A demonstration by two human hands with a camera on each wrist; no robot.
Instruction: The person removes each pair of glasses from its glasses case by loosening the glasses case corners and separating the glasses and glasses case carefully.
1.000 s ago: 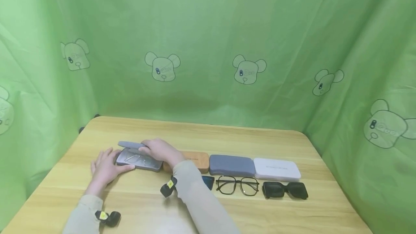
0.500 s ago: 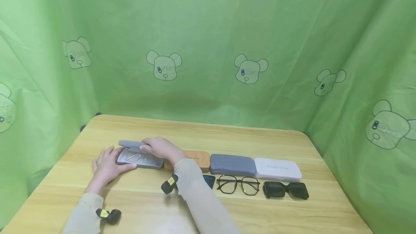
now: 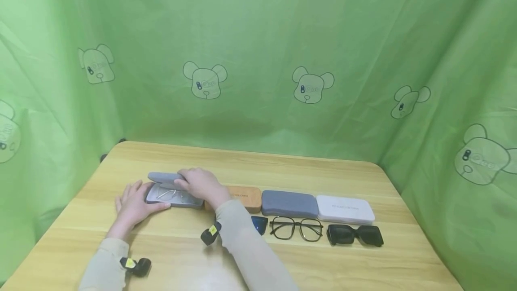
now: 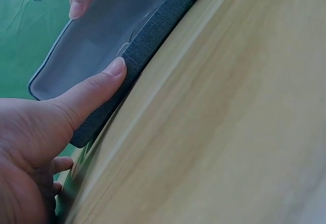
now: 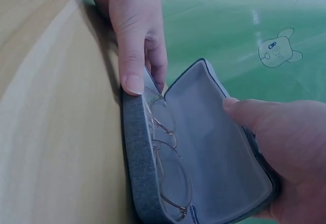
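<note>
On the left of the table a grey-blue fabric glasses case stands with its lid partly raised. Thin wire-rimmed glasses lie folded in its base. My left hand grips the base at its left end, thumb on the front edge and fingers behind. The lid's free edge is held by my right hand, with the thumb over the rim and the other fingers mostly hidden behind it. Pale lining shows inside the lid in both wrist views.
To the right sit an orange-brown case, partly behind my right arm, a dark blue-grey case and a white case. Before them lie blue-lensed glasses, half hidden by the sleeve, black-framed glasses and black sunglasses.
My right hand has lifted the lid slightly, so a little more of its inside shows. The left hand keeps its grip on the base. The head view has shifted a little.
</note>
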